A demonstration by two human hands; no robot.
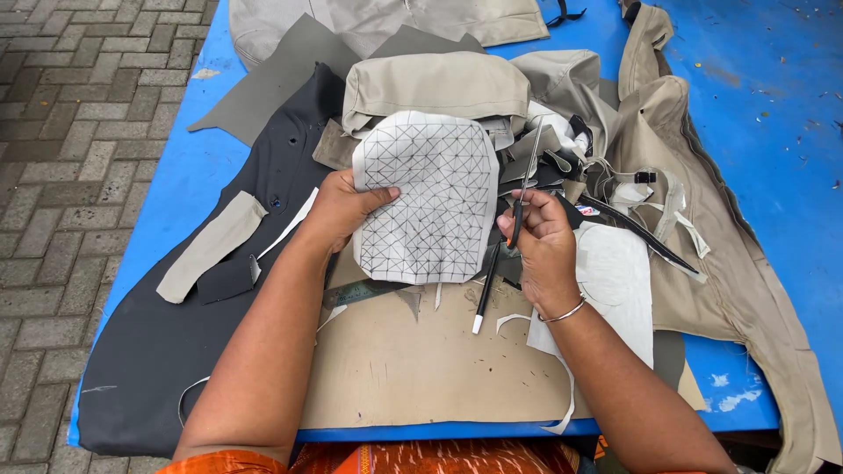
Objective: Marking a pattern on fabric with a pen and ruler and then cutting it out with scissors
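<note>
**Hands on the grid panel**

Grey strip (211, 246) lies on black sheet (167, 333) by the table's (176, 202) left edge. Your left hand (338, 211) pinches the grid panel (435, 197) at mid-table, thumb on top. Your right hand (540, 241) is closed around scissors (524, 184) touching the panel's right edge. Beige cover (729, 272) drapes toward the right edge.

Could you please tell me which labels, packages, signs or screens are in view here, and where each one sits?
Small label: just right of the right hand, on a dark strip among the fabric scraps; tiny patch in red, white and blue.
No packages, signs or screens show.
</note>
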